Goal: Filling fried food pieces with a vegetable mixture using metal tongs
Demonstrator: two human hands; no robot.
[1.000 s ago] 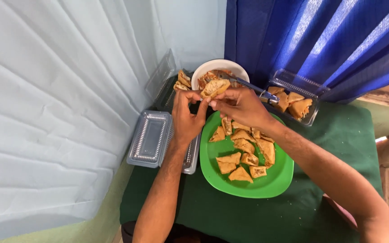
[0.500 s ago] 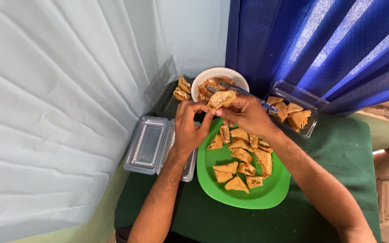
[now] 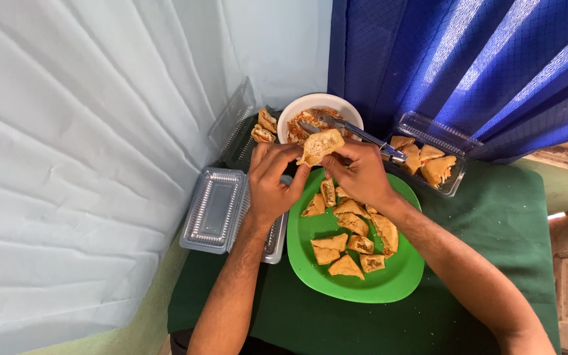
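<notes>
Golden pastry: a fried triangular pastry (image 3: 320, 146) was held up in the upper middle of the frame, above the far rim of the green plate (image 3: 399, 279).
Left hand: the left hand (image 3: 272, 179) was closed in a pinch on the pastry's left edge.
Right hand: the right hand (image 3: 357, 172) was pinched on the pastry's right edge.
Step in hand: the pastry was judged to be pulled open or inspected between both hands.
Next move: a gentle, even pull was judged to be called for, so that the crust would not crumble.
Surroundings: more pastries (image 3: 350, 240) lay on the plate; a white bowl (image 3: 293, 114) with metal tongs (image 3: 363, 135) stood behind; clear plastic containers (image 3: 213, 209) were stacked at the left on the green-covered desk (image 3: 494, 217).
</notes>
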